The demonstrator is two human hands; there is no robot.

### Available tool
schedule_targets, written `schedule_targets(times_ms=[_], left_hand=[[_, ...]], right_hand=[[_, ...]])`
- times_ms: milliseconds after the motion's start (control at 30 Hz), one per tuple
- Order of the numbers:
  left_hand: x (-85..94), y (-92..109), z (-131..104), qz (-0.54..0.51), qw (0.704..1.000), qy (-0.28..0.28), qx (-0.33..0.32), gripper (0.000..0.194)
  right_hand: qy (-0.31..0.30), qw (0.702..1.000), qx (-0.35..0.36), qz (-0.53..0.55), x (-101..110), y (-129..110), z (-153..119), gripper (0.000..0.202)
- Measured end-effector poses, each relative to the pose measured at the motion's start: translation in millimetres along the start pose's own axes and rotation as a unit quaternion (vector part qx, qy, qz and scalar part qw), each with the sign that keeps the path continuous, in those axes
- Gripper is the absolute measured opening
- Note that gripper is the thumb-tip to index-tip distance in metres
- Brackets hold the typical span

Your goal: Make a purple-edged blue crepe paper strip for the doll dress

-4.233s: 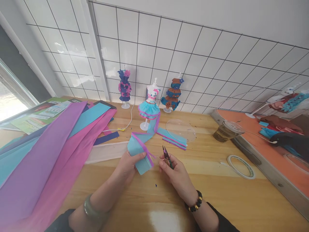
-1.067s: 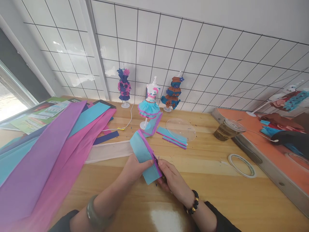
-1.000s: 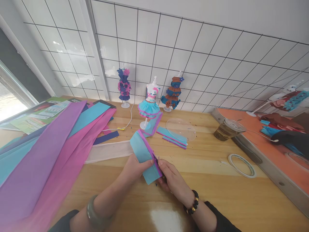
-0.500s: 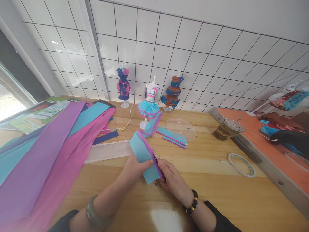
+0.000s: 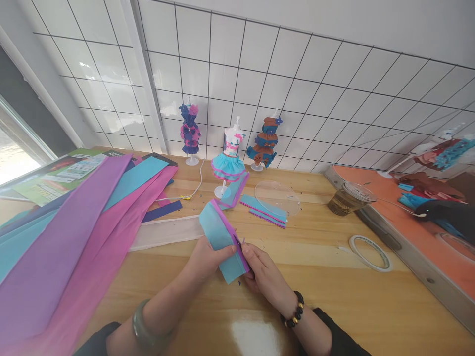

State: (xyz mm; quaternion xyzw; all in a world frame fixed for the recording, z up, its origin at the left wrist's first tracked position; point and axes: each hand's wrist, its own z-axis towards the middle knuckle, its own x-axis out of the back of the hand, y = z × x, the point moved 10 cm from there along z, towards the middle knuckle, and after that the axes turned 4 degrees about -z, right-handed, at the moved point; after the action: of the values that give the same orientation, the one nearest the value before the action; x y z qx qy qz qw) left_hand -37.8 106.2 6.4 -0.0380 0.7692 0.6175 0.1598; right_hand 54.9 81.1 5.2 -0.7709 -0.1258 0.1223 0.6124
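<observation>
A blue crepe paper strip [image 5: 217, 225] with a purple edge is pinched in my left hand [image 5: 211, 257], thumb on top. My right hand [image 5: 263, 274] is closed around scissors [image 5: 238, 240]; only a bit of their dark blades shows at the purple edge, and the handles are mostly hidden by my fingers. The strip's far end trails back toward a small dress form [image 5: 228, 160] in a blue skirt with a pink hem. Right of that end lie folded blue and purple strips [image 5: 265, 210].
Long purple, blue and pink paper sheets [image 5: 77, 227] cover the left side. A clear plastic disc [image 5: 278, 198], a lidded cup [image 5: 351, 199] and a tape roll [image 5: 371, 253] lie to the right. Two more dressed forms, one blue and pink [image 5: 190, 131], one brown and blue [image 5: 265, 143], stand by the wall.
</observation>
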Motion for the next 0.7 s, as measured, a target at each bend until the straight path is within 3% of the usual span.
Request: schedule_targets(times_ms=[700], left_hand=[[0.6,2.4,-0.5,-0.004,1.0,0.013,0.005,0.046]], right_hand=[[0.01,0.999,0.003,-0.031,2.3,-0.4,0.1,0.039]])
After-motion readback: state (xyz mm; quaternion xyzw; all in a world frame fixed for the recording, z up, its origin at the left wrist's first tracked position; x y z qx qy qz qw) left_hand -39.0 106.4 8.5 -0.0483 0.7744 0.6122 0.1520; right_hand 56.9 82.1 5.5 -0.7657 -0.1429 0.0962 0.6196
